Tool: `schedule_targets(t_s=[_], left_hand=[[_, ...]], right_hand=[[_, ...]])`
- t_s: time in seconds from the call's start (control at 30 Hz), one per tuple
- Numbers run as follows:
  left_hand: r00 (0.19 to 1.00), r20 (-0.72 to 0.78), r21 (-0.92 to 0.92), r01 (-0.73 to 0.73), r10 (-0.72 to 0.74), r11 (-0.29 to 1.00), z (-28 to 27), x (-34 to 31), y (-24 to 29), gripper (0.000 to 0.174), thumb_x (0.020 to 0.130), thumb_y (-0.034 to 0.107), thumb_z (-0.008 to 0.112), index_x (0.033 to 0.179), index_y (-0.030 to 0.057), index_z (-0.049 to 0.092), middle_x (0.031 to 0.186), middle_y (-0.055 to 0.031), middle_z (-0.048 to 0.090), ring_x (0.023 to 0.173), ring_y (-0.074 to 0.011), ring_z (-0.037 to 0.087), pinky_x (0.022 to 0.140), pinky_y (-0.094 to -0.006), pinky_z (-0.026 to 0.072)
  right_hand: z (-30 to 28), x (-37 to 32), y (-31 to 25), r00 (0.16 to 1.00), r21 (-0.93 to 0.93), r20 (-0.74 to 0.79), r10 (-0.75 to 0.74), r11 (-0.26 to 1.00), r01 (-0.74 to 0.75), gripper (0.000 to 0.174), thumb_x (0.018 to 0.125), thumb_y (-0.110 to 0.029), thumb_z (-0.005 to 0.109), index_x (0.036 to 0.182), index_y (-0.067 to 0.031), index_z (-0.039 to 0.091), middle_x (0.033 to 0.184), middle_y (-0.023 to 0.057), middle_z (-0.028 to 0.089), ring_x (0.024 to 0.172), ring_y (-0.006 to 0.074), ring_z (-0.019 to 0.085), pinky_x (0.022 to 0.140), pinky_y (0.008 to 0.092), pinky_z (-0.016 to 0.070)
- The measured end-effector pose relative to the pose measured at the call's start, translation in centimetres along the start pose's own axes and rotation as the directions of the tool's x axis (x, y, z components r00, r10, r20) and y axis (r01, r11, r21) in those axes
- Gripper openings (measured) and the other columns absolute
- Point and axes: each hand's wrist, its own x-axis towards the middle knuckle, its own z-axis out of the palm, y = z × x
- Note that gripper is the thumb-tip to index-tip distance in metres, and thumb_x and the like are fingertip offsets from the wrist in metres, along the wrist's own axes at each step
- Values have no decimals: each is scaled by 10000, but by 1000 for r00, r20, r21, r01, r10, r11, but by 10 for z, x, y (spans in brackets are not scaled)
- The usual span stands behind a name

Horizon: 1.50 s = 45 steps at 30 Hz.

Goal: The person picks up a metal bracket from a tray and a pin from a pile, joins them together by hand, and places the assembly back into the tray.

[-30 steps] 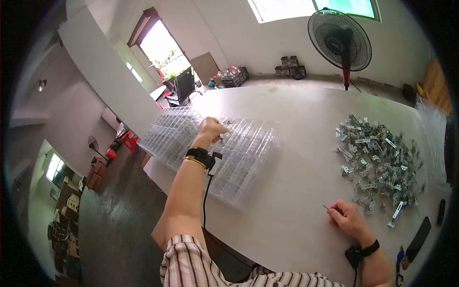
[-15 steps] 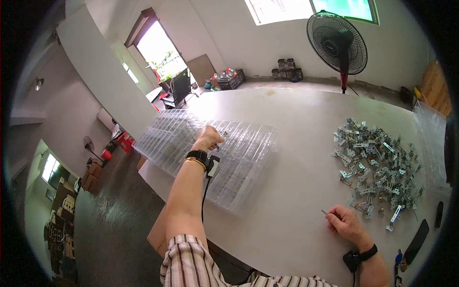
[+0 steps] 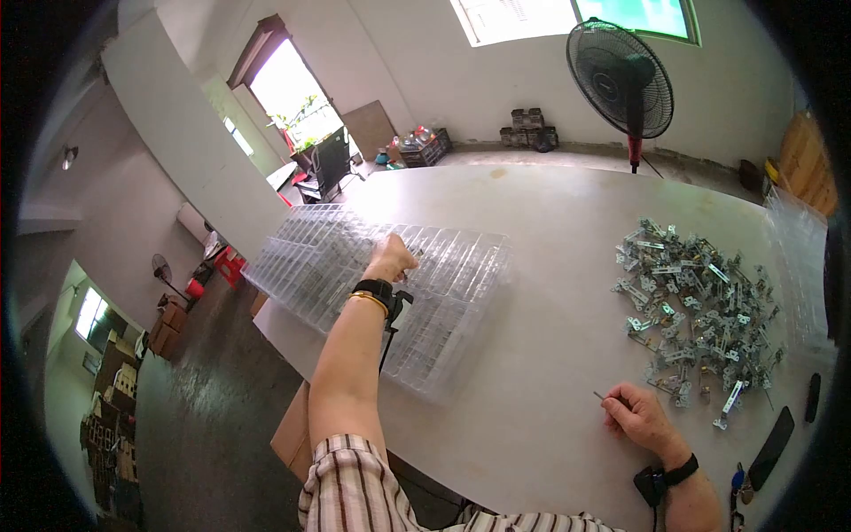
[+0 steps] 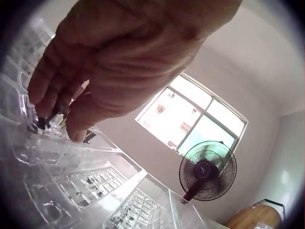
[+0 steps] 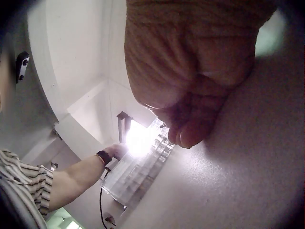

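My left hand (image 3: 390, 259) is over the clear plastic compartment boxes (image 3: 448, 341) at the table's left. In the left wrist view its fingers and thumb pinch a small dark metal part (image 4: 46, 121) low among the clear compartment walls; the curled fingers partly hide it. My right hand (image 3: 640, 418) rests on the table at the near right. A thin metal pin (image 3: 599, 395) sticks out between its thumb and forefinger, the rest of it hidden inside the hand. Beyond that hand spreads a heap of small metal bracket-like parts (image 3: 700, 306).
Clear plastic bags (image 3: 798, 266) lie along the table's right edge. A dark flat object (image 3: 771, 448) and keys (image 3: 740, 483) lie near the right forearm. A standing fan (image 3: 620, 80) rises behind the white table (image 3: 532, 355). A black cable hangs from the left wrist.
My left hand has shifted slightly toward me over the boxes, its wrist turning a little. My right hand keeps its place and its hold on the pin. The head view has moved slightly.
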Motion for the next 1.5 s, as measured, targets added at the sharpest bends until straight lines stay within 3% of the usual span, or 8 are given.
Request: schedule_targets(t_s=[0.3, 0.37, 0.43, 0.53, 0.77, 0.87, 1.03, 1.5], left_hand=[[999, 31, 4, 37, -37, 999, 8, 14, -9, 239, 764, 98, 805, 834, -88, 672, 703, -167, 687, 539, -215, 676, 455, -317, 564], [956, -199, 86, -202, 216, 976, 23, 39, -28, 229, 729, 107, 786, 767, -75, 652, 635, -131, 650, 489, -204, 626, 417, -326, 513], [965, -92, 72, -240, 246, 968, 13, 36, -18, 255, 645, 146, 751, 830, -26, 716, 692, -177, 698, 675, -270, 711, 672, -394, 569], [956, -30, 120, -285, 291, 951, -5, -24, 47, 196, 643, 163, 733, 737, -8, 711, 665, -158, 684, 643, -241, 681, 614, -366, 538], [743, 102, -143, -647, 662, 749, 19, -138, 158, 232, 727, 160, 731, 819, -50, 696, 704, -130, 677, 642, -213, 654, 626, -353, 526], [556, 200, -261, -764, 807, 590, 45, -181, 196, 213, 818, 149, 751, 902, -37, 691, 752, -52, 667, 679, -104, 601, 606, -262, 488], [134, 243, -375, -900, 961, 220, 100, -241, 242, 199, 831, 144, 725, 948, -10, 680, 820, -125, 662, 756, -226, 655, 693, -342, 521], [5, 341, -184, -980, 940, 72, 164, -289, 268, 252, 832, 182, 709, 1023, 35, 635, 1016, -159, 617, 923, -373, 626, 788, -460, 498]], right_hand=[[4, -3, -12, 1000, -35, -8, -4, 999, 4, 165, 987, -162, 588, 937, -5, 605, 724, 27, 638, 595, 90, 573, 534, 260, 469], [3, -6, -16, 998, -55, -38, 52, 997, -54, 177, 986, -171, 583, 933, -3, 608, 722, 28, 637, 587, 91, 565, 532, 260, 458], [1, -2, 1, 999, -83, -21, -30, 996, 28, 202, 981, -189, 580, 934, 3, 620, 713, 24, 632, 590, 89, 562, 540, 260, 448], [-2, -4, -4, 998, -83, -27, -58, 995, 55, 208, 986, -195, 572, 950, 0, 634, 712, 22, 628, 602, 89, 562, 561, 265, 455], [-4, -7, -4, 989, -80, 80, -125, 988, 131, 176, 984, -191, 593, 1000, -24, 645, 744, 23, 622, 671, 95, 558, 629, 272, 465], [-4, -12, 4, 975, -76, 120, -189, 977, 199, 169, 980, -195, 604, 1011, -35, 647, 785, 32, 633, 737, 101, 574, 684, 278, 477], [0, -10, 7, 932, -129, 257, -256, 947, 296, 162, 967, -206, 615, 1022, -59, 653, 823, 49, 649, 782, 137, 588, 742, 304, 490], [15, -14, 15, 799, -64, 506, -324, 910, 410, 176, 972, -222, 602, 997, -57, 654, 867, 92, 655, 785, 203, 596, 752, 345, 484]])
